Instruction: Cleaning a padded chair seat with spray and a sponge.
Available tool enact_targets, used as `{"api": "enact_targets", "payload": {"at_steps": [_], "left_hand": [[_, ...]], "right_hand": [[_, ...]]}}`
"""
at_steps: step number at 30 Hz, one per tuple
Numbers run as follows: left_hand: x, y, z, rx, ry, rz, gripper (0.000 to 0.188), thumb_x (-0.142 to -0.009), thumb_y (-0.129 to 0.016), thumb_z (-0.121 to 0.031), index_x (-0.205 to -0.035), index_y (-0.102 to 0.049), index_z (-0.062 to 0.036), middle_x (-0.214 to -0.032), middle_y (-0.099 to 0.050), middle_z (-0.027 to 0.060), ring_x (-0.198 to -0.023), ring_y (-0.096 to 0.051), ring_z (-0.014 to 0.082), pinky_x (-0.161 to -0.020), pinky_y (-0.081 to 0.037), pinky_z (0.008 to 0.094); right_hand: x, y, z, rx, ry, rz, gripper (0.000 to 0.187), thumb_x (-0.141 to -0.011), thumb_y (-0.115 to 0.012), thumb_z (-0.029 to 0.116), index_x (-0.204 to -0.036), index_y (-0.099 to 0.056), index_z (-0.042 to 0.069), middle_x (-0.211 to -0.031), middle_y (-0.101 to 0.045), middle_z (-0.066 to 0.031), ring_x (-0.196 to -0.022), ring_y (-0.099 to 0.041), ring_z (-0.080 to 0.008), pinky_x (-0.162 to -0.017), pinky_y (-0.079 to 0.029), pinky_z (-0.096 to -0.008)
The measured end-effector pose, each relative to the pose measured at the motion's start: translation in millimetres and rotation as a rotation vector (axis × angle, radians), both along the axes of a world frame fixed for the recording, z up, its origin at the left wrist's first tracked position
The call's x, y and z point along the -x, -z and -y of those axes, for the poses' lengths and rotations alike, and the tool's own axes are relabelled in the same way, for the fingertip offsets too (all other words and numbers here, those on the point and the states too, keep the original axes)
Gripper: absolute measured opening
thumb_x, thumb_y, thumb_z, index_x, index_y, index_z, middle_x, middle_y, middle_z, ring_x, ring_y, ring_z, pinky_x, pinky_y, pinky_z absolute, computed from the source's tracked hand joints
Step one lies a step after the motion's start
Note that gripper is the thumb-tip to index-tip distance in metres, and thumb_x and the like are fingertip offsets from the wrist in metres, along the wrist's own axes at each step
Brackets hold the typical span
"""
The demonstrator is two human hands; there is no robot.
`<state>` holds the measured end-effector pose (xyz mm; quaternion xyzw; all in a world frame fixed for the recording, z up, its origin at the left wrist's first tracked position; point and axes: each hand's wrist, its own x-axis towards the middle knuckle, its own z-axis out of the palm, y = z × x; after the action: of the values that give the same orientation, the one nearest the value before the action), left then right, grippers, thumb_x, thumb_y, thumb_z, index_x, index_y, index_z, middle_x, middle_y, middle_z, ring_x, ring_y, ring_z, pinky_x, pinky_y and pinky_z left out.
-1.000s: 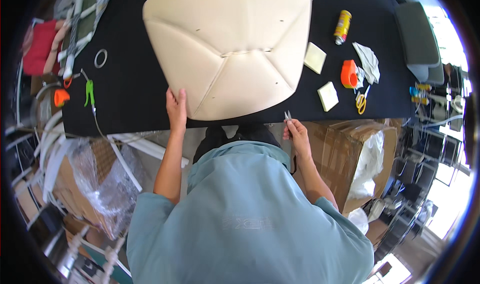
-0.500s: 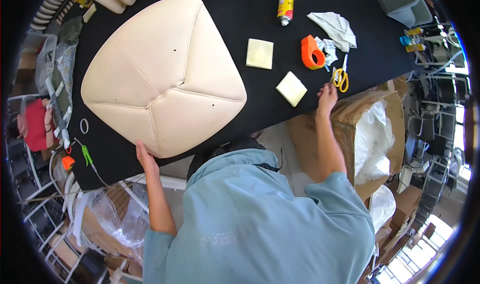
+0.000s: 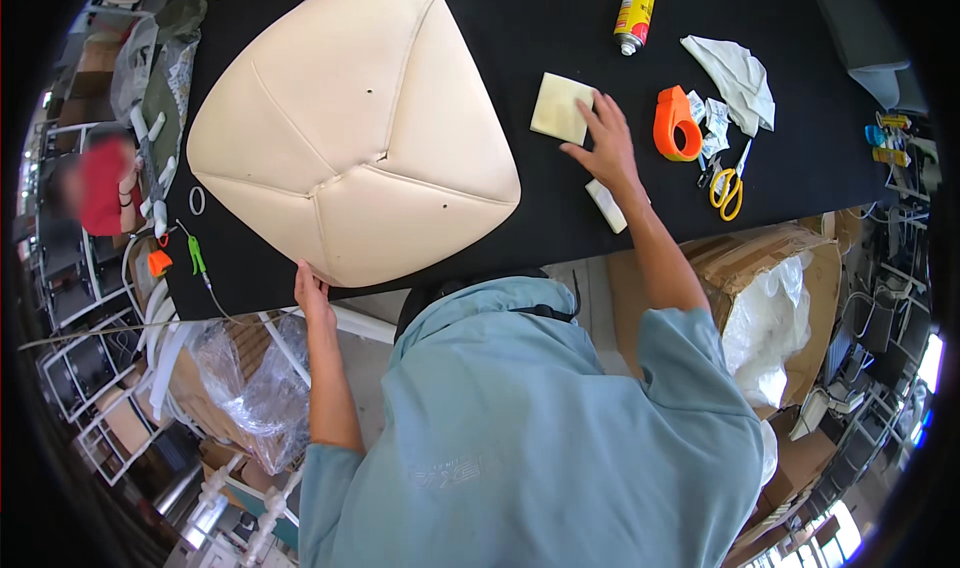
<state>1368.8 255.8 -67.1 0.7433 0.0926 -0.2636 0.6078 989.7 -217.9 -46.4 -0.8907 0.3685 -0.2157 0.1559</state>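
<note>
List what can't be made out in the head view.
Head view:
Lower pale block: partly covered by the right hand and wrist.
Upper pale block: corner covered by that hand, contact unclear.
Yellow can: far end cut off by the upper edge.
Cream cushion: underside hidden by its own body.
Person in red: head blurred.

Workshop, black worktable (image 3: 540, 28), spray can (image 3: 637, 10), scissors (image 3: 733, 177)

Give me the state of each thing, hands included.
Cream padded panel: lying, seams up
Left hand: at the panel's near edge
Right hand: open, contact with pale pad unclear
Scissors: apparently shut
White cloth: crumpled
Spray can: seemingly on its side
Green air gun: lying, hose attached
</note>
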Motion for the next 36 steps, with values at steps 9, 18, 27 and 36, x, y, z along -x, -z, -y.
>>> {"api": "enact_targets", "payload": {"at_steps": [9,18,27,36], "left_hand": [[6.4,-0.7,2.6,-0.072,0.011,0.019,0.054,-0.103,-0.059,-0.049,-0.139,-0.056,-0.0092,-0.132,-0.064,0.0060,-0.123,-0.060,0.0195,-0.097,-0.048,0.0374],[1.9,-11.4,0.4,-0.045,0.008,0.088,0.051,-0.104,-0.057,-0.047,-0.134,-0.060,-0.0054,-0.125,-0.066,0.0052,-0.117,-0.060,0.0169,-0.097,-0.048,0.0345],[-87.5,-83.9,72.9,0.327,0.243,0.051,0.075,-0.107,-0.031,-0.062,-0.145,-0.049,-0.0001,-0.142,-0.058,0.0137,-0.127,-0.057,0.0202,-0.106,-0.044,0.0339],[-185.3,-129.2,116.1,0.731,0.469,-0.169,0.085,-0.103,-0.029,-0.071,-0.147,-0.047,0.0000,-0.136,-0.062,0.0096,-0.122,-0.060,0.0177,-0.107,-0.044,0.0355]], "right_hand": [[-30.9,-2.5,59.9,-0.036,-0.028,-0.093,0.059,-0.077,-0.075,0.010,-0.135,-0.063,0.012,-0.122,-0.071,-0.0075,-0.116,-0.066,-0.0305,-0.106,-0.046,-0.0465],[40.4,-69.0,-56.8,-0.695,0.503,0.636,0.043,-0.097,-0.071,0.025,-0.127,-0.063,-0.005,-0.114,-0.072,-0.0099,-0.102,-0.068,-0.0177,-0.089,-0.053,-0.0331],[-41.3,-65.2,-81.4,-0.665,0.422,0.684,0.041,-0.102,-0.064,0.030,-0.128,-0.063,-0.003,-0.120,-0.069,-0.0090,-0.109,-0.064,-0.0168,-0.098,-0.047,-0.0327],[-187.3,-87.4,-17.8,-0.718,0.299,0.831,0.047,-0.100,-0.066,0.042,-0.125,-0.062,0.002,-0.108,-0.068,-0.0050,-0.096,-0.065,-0.0143,-0.084,-0.052,-0.0307]]}}
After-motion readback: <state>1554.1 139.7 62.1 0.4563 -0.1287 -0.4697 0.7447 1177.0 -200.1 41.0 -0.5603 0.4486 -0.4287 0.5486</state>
